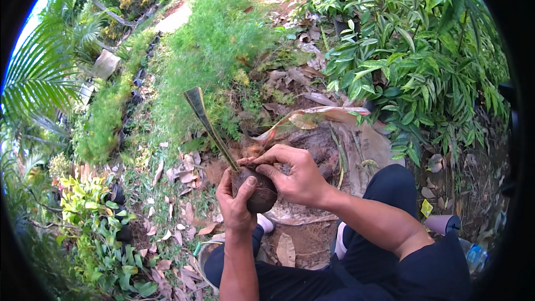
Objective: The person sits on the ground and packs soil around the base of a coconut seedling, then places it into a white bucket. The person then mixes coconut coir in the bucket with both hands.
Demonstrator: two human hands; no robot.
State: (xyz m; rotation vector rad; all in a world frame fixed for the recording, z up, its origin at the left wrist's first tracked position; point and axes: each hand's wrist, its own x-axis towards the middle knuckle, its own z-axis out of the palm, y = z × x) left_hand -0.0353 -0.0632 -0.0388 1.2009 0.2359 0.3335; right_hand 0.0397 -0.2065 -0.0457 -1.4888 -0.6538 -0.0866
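Note:
A dark brown, rounded pot-like ball (262,194) rests in my left hand (237,207); whether it is a coconut shell or packed soil is hard to tell. My left thumb lies across its near side, with the fingers around its left side. From its top rises one upright, banded snake plant leaf (207,123) with yellowish edges, tilted to the left. My right hand (296,175) touches the top of the ball beside the leaf base, thumb and fingertips bent close together. What lies between those fingertips is hidden. Thin fibres hang over the ball's surface.
Beyond my hands, an opened woven sack (374,144) holds brown fibre and loose leaves. A bucket (207,255) stands by my left knee. A purple cylinder (443,224) and a plastic bottle (475,256) lie at right. Leafy shrubs (401,54) and feathery plants (217,37) border the litter-strewn ground.

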